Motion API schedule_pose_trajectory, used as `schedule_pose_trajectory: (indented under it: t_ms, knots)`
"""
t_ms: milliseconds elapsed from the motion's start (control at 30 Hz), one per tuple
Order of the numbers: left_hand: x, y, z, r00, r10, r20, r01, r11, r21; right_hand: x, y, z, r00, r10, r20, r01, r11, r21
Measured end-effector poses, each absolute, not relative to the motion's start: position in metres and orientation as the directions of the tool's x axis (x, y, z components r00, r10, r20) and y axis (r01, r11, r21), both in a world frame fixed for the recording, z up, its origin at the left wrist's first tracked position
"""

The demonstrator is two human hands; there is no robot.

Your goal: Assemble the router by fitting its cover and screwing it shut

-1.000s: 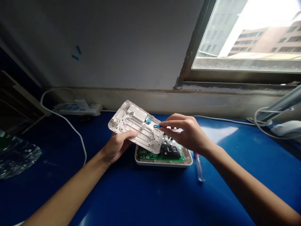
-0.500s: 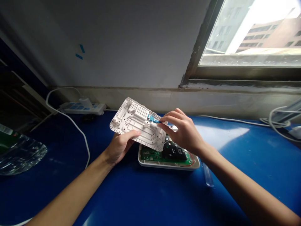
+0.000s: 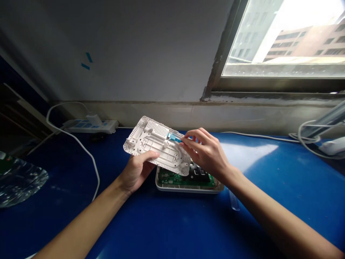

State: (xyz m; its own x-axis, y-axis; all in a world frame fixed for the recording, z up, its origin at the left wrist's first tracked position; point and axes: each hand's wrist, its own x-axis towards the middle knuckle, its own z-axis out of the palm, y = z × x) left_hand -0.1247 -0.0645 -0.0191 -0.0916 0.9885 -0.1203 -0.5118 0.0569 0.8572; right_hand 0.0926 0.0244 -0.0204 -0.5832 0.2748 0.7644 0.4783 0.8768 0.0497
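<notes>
Your left hand (image 3: 136, 171) pinches one white panel (image 3: 159, 147) at its seven o'clock edge between thumb and fingers, above the counter (image 3: 151, 223), its long axis running from ten to four o'clock. The fingers of your right hand (image 3: 208, 151) pinch the four o'clock end of one blue strip (image 3: 174, 137), which points to ten over the panel's ribbed face. Between the panel's four and five o'clock sits one white housing (image 3: 188, 191) with one green circuit board (image 3: 174, 179).
</notes>
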Motion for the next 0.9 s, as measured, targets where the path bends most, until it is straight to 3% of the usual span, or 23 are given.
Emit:
schedule_pose_trajectory:
  t_ms: [100, 333, 567, 733, 900]
  knots:
    - [-0.1249, -0.0639, -0.0211, -0.058, 0.991, -0.121, -0.517, 0.074, 0.853, 0.0933, 0.0244, -0.0193, -0.599, 0.222, 0.77, 0.463, 0.88, 0.106]
    - [-0.1303, -0.0634, -0.0231, -0.03, 0.994, -0.101, -0.53, 0.07, 0.845, 0.0953, 0.0241, -0.0136, -0.621, 0.237, 0.747, 0.493, 0.859, 0.136]
    - [-0.1322, -0.0648, -0.0242, 0.001, 0.995, -0.098, -0.513, 0.085, 0.854, 0.0927, 0.0253, -0.0178, -0.566, 0.323, 0.758, 0.448, 0.893, -0.046]
    - [-0.1292, -0.0649, -0.024, 0.033, 0.997, -0.071, -0.509, 0.078, 0.858, 0.0923, 0.0267, -0.0202, -0.565, 0.308, 0.766, 0.428, 0.903, -0.047]
    - [-0.1283, -0.0644, -0.0228, 0.028, 0.998, -0.053, -0.508, 0.06, 0.859, 0.0916, 0.0266, -0.0229, -0.532, 0.341, 0.775, 0.393, 0.91, -0.13]
